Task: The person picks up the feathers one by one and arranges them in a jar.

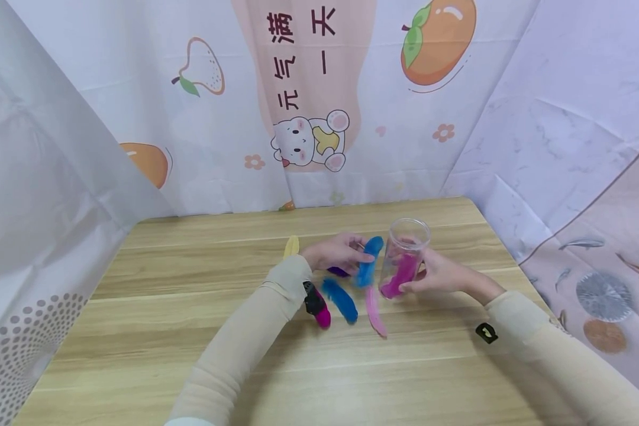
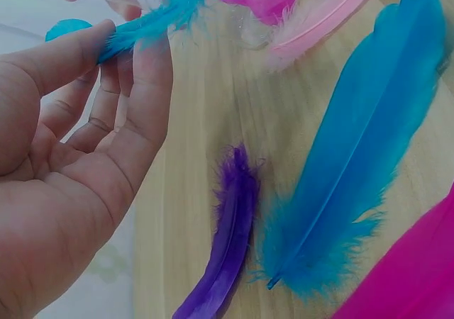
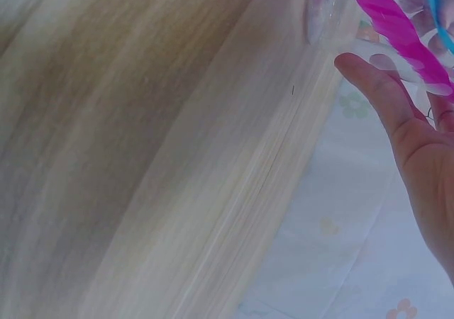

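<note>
One blue feather (image 1: 370, 263) is pinched between thumb and fingers of the left hand (image 1: 341, 251), raised off the bench (image 1: 191, 284). Position: just left of a clear jar (image 1: 391, 260), outside it. The right hand (image 1: 442, 272) is clamped around the jar's right side, thumb toward the wearer. Jar mouth faces up; whether its base touches the bench cannot be told.

Inside the jar: a bright magenta feather (image 1: 404, 275), leaning, seen through the wall.

On the bench, near the jar's base: a pale pink feather (image 1: 375, 313), one end pointing toward the wearer. To its left, a second blue feather (image 1: 342, 300) lies flat and slanted. A purple feather (image 2: 234, 227) lies beside the frayed end of that second blue one, partly hidden under the left hand in the head view. Further left, a dark magenta feather (image 1: 323, 316), partly covered. Beyond the left forearm, a yellow feather (image 1: 291, 245), partly hidden by the hand.

Both arms wear cream sleeves (image 1: 261, 331). Behind the bench hangs a white curtain (image 1: 218, 136) printed with fruit, flowers and a cartoon animal.
</note>
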A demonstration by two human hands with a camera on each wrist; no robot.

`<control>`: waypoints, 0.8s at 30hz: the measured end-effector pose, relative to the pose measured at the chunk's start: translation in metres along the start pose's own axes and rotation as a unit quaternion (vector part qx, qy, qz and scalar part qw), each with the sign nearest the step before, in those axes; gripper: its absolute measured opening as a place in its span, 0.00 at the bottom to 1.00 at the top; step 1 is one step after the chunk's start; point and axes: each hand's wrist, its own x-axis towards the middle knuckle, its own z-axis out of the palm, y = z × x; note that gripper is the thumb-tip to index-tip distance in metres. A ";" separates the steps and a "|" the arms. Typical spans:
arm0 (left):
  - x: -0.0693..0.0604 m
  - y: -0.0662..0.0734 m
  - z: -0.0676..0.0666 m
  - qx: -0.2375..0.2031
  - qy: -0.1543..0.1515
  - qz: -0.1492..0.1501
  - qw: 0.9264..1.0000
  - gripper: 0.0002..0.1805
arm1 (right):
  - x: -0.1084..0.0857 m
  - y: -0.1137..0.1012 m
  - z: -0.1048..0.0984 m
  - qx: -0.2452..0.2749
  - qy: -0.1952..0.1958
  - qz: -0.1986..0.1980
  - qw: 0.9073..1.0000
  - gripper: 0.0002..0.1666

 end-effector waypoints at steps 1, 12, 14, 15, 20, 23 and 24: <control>0.000 0.001 0.000 -0.001 0.000 0.001 1.000 0.16 | 0.000 0.000 0.000 0.000 0.000 0.000 1.000 0.54; -0.003 0.003 -0.002 -0.034 -0.008 0.038 0.999 0.15 | -0.001 -0.004 0.001 0.001 0.003 0.005 1.000 0.54; -0.004 0.003 -0.002 -0.046 -0.016 0.050 0.998 0.13 | -0.001 -0.004 0.001 0.001 0.002 0.003 1.000 0.54; -0.004 0.003 -0.002 -0.051 -0.021 0.057 0.997 0.12 | -0.001 -0.004 0.001 0.002 0.002 0.002 1.000 0.55; -0.006 0.005 -0.001 -0.073 -0.035 0.088 0.993 0.10 | 0.000 -0.003 0.000 0.006 0.000 -0.004 1.000 0.55; -0.007 0.006 0.001 -0.076 -0.028 0.096 0.992 0.09 | 0.000 -0.002 0.000 0.007 0.002 -0.004 1.000 0.56; -0.008 0.006 0.002 -0.076 -0.025 0.096 0.992 0.10 | -0.001 -0.001 0.000 0.008 0.002 -0.003 1.000 0.56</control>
